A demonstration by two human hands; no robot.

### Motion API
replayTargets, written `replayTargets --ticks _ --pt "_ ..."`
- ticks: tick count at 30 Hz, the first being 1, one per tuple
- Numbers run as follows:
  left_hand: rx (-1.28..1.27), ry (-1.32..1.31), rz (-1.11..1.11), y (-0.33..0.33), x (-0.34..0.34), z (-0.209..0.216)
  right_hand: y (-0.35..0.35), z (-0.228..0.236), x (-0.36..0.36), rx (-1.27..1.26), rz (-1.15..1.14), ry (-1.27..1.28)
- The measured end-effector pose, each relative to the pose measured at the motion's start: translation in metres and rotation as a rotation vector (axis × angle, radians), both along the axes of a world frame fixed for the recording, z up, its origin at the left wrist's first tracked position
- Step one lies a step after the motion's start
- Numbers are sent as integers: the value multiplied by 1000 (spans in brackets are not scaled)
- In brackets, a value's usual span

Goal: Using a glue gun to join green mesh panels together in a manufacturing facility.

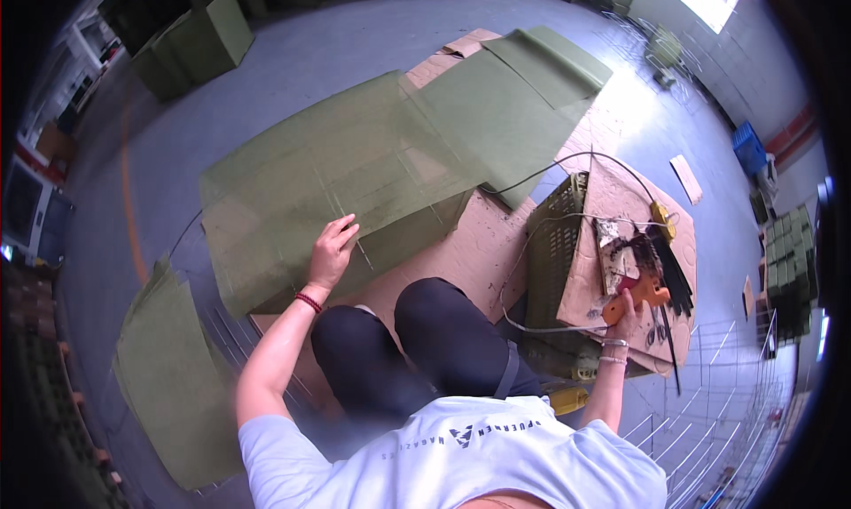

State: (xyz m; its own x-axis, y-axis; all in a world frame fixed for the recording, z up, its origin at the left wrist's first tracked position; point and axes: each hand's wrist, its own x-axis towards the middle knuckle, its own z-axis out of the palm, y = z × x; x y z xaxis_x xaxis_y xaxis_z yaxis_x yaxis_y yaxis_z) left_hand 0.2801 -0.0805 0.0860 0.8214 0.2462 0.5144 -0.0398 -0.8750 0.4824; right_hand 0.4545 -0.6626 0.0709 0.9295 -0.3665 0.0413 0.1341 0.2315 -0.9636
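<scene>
A large translucent green sheet (292,168) lies over a box-like form in front of my knees, and pale thin lines show through it. My left hand (331,252) rests on the sheet's near part, fingers stretched out and holding nothing. At the right, my right hand (628,318) is closed round an orange tool (651,298) that looks like a glue gun. The tool is over a cardboard-topped green plastic crate (551,252). Beside it are a dark-stained board (616,256) and several black sticks (678,283).
A yellow socket block (661,218) with a cable sits on the cardboard (594,185). More green sheets lie beyond (505,101) and at the left (168,376). White wire grids (709,385) stand at the lower right. Green boxes (195,48) stand far left.
</scene>
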Motion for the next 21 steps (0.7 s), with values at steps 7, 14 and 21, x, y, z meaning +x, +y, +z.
replayTargets --ticks 7,14,21 --pt "-542 29 39 9 2 10 43 33 30 374 295 3" --pt "-611 100 32 18 1 11 134 15 0 124 629 259" --pt "-696 50 111 16 -2 12 269 15 -44 75 1459 168"
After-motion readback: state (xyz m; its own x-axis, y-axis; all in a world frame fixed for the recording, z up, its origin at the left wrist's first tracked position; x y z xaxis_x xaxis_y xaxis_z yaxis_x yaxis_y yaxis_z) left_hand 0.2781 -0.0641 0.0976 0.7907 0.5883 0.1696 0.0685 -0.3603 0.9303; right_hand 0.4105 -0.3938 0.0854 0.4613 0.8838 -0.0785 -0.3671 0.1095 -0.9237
